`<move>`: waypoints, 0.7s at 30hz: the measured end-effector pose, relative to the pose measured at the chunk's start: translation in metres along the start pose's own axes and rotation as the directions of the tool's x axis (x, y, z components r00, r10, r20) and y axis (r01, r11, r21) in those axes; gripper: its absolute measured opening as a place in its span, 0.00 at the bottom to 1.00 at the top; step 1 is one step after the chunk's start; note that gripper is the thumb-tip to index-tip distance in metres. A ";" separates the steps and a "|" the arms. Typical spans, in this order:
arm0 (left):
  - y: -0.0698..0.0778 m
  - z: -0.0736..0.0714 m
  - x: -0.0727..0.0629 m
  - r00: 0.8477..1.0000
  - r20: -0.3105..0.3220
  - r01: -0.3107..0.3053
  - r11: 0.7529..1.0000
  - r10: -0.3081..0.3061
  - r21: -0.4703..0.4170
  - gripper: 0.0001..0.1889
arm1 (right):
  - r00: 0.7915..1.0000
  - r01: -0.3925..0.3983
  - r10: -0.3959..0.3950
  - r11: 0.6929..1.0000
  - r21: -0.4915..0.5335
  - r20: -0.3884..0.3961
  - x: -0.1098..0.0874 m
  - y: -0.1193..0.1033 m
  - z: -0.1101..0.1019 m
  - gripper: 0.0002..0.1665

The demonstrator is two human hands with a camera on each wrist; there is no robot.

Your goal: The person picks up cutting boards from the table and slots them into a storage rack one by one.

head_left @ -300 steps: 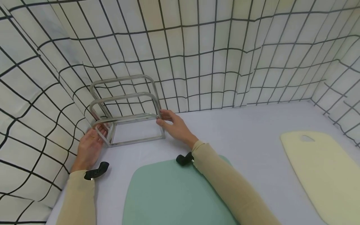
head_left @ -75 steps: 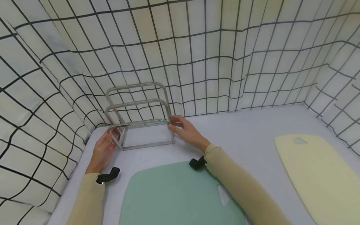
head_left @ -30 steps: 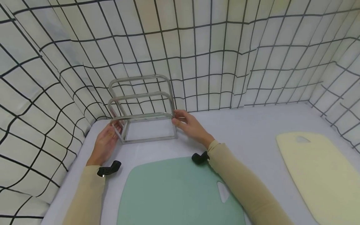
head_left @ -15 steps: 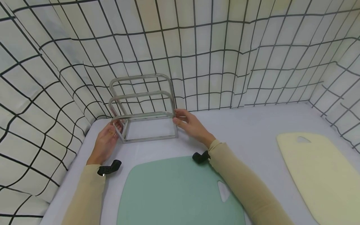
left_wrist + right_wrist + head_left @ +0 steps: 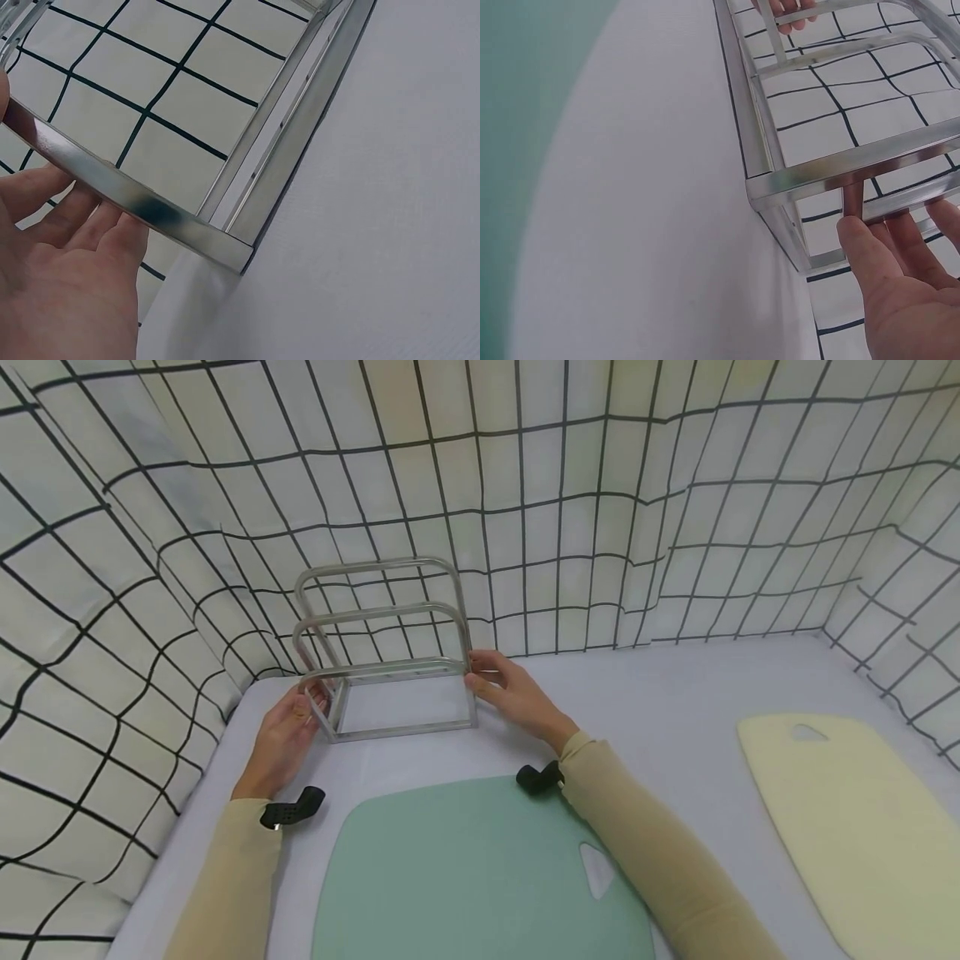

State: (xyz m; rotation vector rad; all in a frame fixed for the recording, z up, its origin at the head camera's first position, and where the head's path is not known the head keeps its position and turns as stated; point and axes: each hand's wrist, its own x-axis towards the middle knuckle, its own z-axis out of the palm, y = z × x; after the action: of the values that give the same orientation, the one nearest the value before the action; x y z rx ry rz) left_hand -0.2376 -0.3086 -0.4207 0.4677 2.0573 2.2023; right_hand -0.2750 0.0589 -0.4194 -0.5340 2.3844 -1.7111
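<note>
A silvery metal cutting board rack [image 5: 382,668] with three upright loops stands at the back left of the white table. My left hand [image 5: 281,739] holds its left side; in the left wrist view the fingers of that hand [image 5: 75,277] pass behind a flat bar. On the opposite side my right hand [image 5: 521,697] grips the rack, thumb in front and fingers farther back. The right wrist view shows that thumb [image 5: 866,247] against the metal bar [image 5: 840,166]. No board stands between the loops.
A green cutting board [image 5: 465,868] lies flat in front of the rack, partly under my right forearm. A yellow cutting board [image 5: 847,810] lies at the right. Grid-patterned cloth walls [image 5: 547,535] surround the table, close behind the rack.
Since ten seconds ago the rack has shifted right, away from the left wall, with both hands on it. Over the last second it has crept only slightly right.
</note>
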 end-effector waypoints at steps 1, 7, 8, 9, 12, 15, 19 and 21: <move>0.000 0.000 0.000 1.000 0.008 -0.004 1.000 0.004 0.003 0.38 | 1.000 0.001 -0.001 1.000 -0.002 -0.001 0.000 0.000 0.000 0.35; 0.002 0.002 -0.001 1.000 0.013 0.010 1.000 -0.010 0.004 0.39 | 1.000 0.001 -0.001 1.000 -0.007 -0.004 -0.002 0.001 -0.002 0.35; 0.002 0.003 -0.001 1.000 0.012 0.011 1.000 -0.011 0.004 0.39 | 1.000 0.001 -0.001 1.000 -0.007 -0.004 -0.003 0.001 -0.003 0.35; 0.002 0.003 -0.001 1.000 0.012 0.009 1.000 -0.009 0.008 0.39 | 1.000 0.003 -0.003 1.000 -0.007 -0.003 -0.003 0.001 -0.003 0.35; 0.002 0.004 -0.002 1.000 0.020 -0.003 1.000 0.002 0.016 0.38 | 1.000 0.006 -0.006 1.000 -0.008 -0.001 -0.004 0.001 -0.004 0.35; 0.002 0.005 -0.003 1.000 0.018 0.000 1.000 0.000 0.021 0.39 | 1.000 0.005 -0.005 1.000 -0.014 -0.001 -0.005 0.002 -0.004 0.35; 0.001 0.006 -0.002 1.000 0.012 0.005 1.000 -0.005 -0.004 0.39 | 1.000 0.003 -0.003 1.000 -0.003 -0.007 -0.005 0.003 -0.004 0.35; 0.000 0.006 -0.003 1.000 0.006 0.012 1.000 -0.012 -0.012 0.39 | 1.000 -0.004 0.004 1.000 0.003 -0.001 -0.006 0.004 -0.002 0.35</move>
State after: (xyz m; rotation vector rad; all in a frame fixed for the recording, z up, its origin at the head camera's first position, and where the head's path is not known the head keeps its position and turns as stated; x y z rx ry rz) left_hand -0.2330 -0.3041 -0.4208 0.4586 2.0371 2.2030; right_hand -0.2709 0.0641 -0.4228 -0.5278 2.3823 -1.7135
